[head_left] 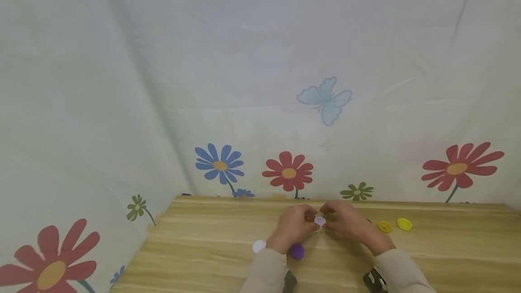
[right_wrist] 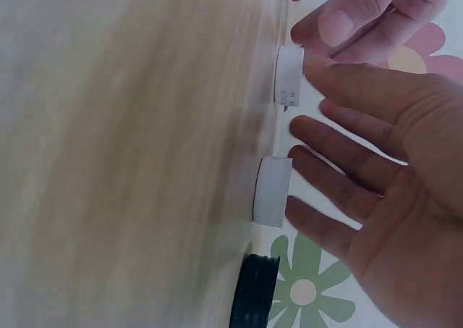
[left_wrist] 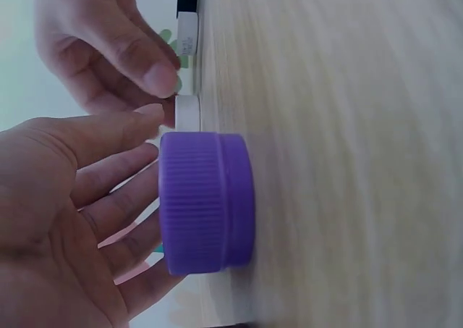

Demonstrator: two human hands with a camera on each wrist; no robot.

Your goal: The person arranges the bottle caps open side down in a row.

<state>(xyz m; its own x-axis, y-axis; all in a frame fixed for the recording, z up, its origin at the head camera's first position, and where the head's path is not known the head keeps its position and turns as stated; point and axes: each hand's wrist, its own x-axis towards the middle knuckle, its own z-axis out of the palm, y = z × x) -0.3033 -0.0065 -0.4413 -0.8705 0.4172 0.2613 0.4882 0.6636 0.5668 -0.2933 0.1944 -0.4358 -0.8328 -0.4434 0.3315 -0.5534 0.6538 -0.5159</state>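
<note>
In the head view a white bottle cap (head_left: pixel 319 222) sits between the fingertips of my left hand (head_left: pixel 294 226) and my right hand (head_left: pixel 349 223). The left thumb and fingers, loosely extended, reach to its left side, with the tips right at its edge. From the right, my other hand has its thumb tip beside the same cap (right_wrist: pixel 289 74); its remaining fingers are spread. A ribbed purple bottle cap (left_wrist: pixel 206 203) stands on the wood just in front of the left hand. Another white cap (right_wrist: pixel 273 190) stands near the right fingers.
On the wooden table (head_left: pixel 211 238), a white cap (head_left: pixel 259 246) lies left of the left wrist. An orange cap (head_left: pixel 384 226) and a yellow cap (head_left: pixel 404 224) lie to the right. A black cap (right_wrist: pixel 255 292) shows in the right wrist view. A flowered cloth (head_left: pixel 244 80) hangs behind.
</note>
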